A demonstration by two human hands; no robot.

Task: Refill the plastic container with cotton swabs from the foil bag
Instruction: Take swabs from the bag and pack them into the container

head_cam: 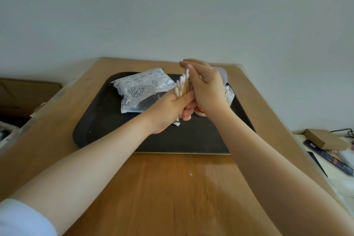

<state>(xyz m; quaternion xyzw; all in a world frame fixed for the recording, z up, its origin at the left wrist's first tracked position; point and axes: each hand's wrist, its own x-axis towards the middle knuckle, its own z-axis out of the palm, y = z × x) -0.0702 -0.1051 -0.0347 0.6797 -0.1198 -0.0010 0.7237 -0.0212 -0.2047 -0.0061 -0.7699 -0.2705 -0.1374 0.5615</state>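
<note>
Cotton swabs (pixel 182 85) stand bunched and near upright in the left hand (pixel 170 109), which grips them over the tray's (pixel 99 120) middle; the right hand (pixel 206 90), fingers straight, presses their side. The plastic container (pixel 227 92) lies just right, behind that hand, towards the tray's far right corner

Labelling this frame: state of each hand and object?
left hand: grips a bundle of wooden cotton swabs, upright
right hand: fingers straight, flat against the bundle
printed foil bag: lying on black tray
clear plastic container: behind right hand, holds swabs
</note>
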